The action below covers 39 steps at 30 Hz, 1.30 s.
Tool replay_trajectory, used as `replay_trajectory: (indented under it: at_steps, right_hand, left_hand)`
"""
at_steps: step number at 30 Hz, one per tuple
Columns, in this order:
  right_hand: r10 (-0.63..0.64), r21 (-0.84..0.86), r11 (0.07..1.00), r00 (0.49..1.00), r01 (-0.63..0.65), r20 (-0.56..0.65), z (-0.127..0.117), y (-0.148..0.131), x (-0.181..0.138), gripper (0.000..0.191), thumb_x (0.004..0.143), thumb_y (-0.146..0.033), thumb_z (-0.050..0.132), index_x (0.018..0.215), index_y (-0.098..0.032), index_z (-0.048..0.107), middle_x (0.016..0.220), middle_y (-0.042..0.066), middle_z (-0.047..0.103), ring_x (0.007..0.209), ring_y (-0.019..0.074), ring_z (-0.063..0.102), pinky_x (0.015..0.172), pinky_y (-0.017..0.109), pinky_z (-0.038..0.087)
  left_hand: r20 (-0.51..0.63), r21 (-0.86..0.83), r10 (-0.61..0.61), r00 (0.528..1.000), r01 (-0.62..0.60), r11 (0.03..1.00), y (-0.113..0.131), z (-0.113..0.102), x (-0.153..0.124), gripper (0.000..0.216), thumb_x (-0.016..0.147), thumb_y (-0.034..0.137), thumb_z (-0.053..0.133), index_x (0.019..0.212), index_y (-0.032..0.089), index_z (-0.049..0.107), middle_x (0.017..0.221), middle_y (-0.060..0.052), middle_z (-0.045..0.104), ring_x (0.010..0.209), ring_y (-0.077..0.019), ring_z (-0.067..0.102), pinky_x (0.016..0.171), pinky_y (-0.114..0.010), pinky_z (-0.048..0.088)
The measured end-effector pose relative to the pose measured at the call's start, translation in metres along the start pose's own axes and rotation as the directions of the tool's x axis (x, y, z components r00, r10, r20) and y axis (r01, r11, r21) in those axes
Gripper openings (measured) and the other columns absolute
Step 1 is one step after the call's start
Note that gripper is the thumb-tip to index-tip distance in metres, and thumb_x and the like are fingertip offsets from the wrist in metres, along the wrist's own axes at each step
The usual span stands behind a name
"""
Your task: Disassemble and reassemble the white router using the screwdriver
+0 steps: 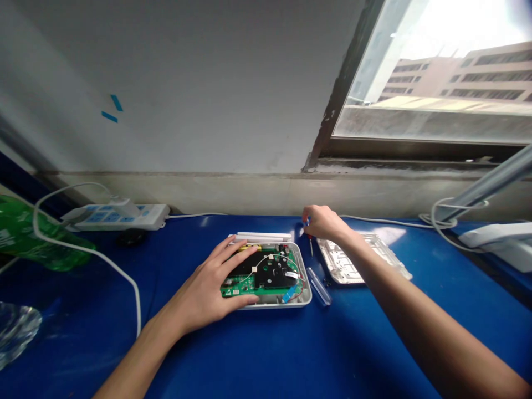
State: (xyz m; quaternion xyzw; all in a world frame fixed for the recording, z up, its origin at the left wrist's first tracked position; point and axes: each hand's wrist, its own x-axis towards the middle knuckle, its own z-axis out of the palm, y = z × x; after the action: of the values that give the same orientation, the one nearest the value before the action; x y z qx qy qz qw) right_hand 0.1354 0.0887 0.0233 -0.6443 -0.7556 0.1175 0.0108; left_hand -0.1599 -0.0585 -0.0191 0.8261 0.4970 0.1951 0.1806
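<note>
Blue tabletop [249, 352]: left hand [211, 280], fingers spread, over uncovered device [272, 272] at centre; right hand [326, 223] pinches screwdriver [310, 238] off its far right corner, tip could snag white wire [286, 256] if swung carelessly.

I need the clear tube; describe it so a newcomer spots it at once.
On the blue table, find the opened device under the left hand. Just right of it, before the white cover, the clear tube lies at a slant. Unlike those two broad, opaque neighbours, it is slim and see-through.
</note>
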Motion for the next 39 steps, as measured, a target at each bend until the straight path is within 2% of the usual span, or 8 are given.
replay_trajectory:
  at_steps: [4,8,12,16,23,29,34,39]
  right_hand:
    - [0.02,0.195,0.981,1.0,-0.02,-0.002,0.001,-0.002,0.001,0.037,0.069,-0.014,0.072,0.105,-0.014,0.074,0.088,0.01,0.077,0.083,0.0235,0.072,0.068,0.028,0.051]
    - [-0.088,0.402,0.913,0.996,0.072,0.021,-0.003,-0.002,-0.012,0.036,0.076,-0.016,0.068,0.112,-0.016,0.072,0.082,0.005,0.078,0.074,0.0183,0.073,0.064,0.024,0.052]
    - [-0.161,0.486,0.86,0.987,0.155,-0.03,0.0,-0.002,-0.03,0.039,0.078,-0.019,0.067,0.117,-0.019,0.07,0.084,0.003,0.078,0.076,0.018,0.073,0.064,0.024,0.052]
    - [-0.183,0.505,0.841,0.981,0.192,-0.068,0.005,-0.005,-0.039,0.038,0.078,-0.016,0.064,0.115,-0.019,0.069,0.079,0.003,0.075,0.072,0.0181,0.073,0.06,0.025,0.049]
    - [-0.226,0.481,0.841,0.969,0.248,-0.105,0.003,-0.008,-0.04,0.037,0.079,-0.014,0.063,0.116,-0.02,0.068,0.076,0.001,0.074,0.072,0.0168,0.072,0.065,0.025,0.05]
    - [-0.252,0.387,0.888,0.967,0.248,-0.042,0.009,-0.006,-0.042,0.041,0.074,-0.011,0.064,0.113,-0.022,0.072,0.078,0.001,0.076,0.069,0.0172,0.069,0.057,0.023,0.046]
    - [-0.288,0.326,0.907,0.957,0.267,0.02,0.012,-0.004,-0.049,0.048,0.074,-0.013,0.068,0.121,-0.025,0.069,0.096,0.003,0.076,0.075,0.0173,0.07,0.057,0.022,0.044]
    - [-0.334,0.301,0.906,0.94,0.299,0.073,0.012,-0.002,-0.059,0.053,0.077,-0.016,0.07,0.128,-0.03,0.065,0.096,0.002,0.074,0.073,0.0166,0.068,0.056,0.022,0.042]
  left_hand:
    - [0.009,-0.003,-0.007,1.0,0.007,1.0,0.001,0.0,0.001,0.085,0.086,0.057,0.075,0.159,0.042,0.033,0.166,-0.001,0.035,0.157,-0.0351,0.021,0.123,-0.06,0.031]
    - [0.002,-0.007,-0.011,1.0,0.011,1.0,0.001,-0.001,0.002,0.084,0.085,0.056,0.076,0.158,0.042,0.036,0.166,0.0,0.036,0.156,-0.0345,0.023,0.123,-0.059,0.031]
    - [0.009,-0.01,-0.006,1.0,0.006,1.0,-0.002,-0.002,0.002,0.085,0.084,0.057,0.077,0.158,0.04,0.037,0.166,0.0,0.036,0.156,-0.0337,0.025,0.124,-0.058,0.03]
    - [0.012,-0.001,-0.002,1.0,0.002,1.0,-0.006,-0.003,0.001,0.086,0.084,0.058,0.076,0.158,0.038,0.036,0.166,-0.001,0.036,0.156,-0.033,0.024,0.125,-0.058,0.029]
    - [0.016,0.005,0.009,1.0,-0.009,1.0,-0.007,-0.003,0.0,0.086,0.085,0.058,0.075,0.159,0.039,0.034,0.166,-0.002,0.035,0.156,-0.0341,0.024,0.124,-0.059,0.03]
    - [0.001,-0.004,0.008,1.0,-0.008,1.0,-0.006,-0.003,0.001,0.087,0.084,0.056,0.077,0.158,0.039,0.036,0.165,-0.002,0.038,0.155,-0.0349,0.026,0.123,-0.059,0.031]
    - [0.01,-0.004,0.008,1.0,-0.008,1.0,-0.006,-0.004,0.001,0.088,0.084,0.058,0.077,0.159,0.038,0.036,0.166,-0.003,0.037,0.156,-0.034,0.024,0.124,-0.058,0.03]
    - [0.01,-0.007,0.01,1.0,-0.01,1.0,-0.006,-0.004,0.001,0.087,0.084,0.058,0.076,0.158,0.037,0.037,0.166,-0.003,0.036,0.156,-0.0334,0.024,0.124,-0.058,0.03]
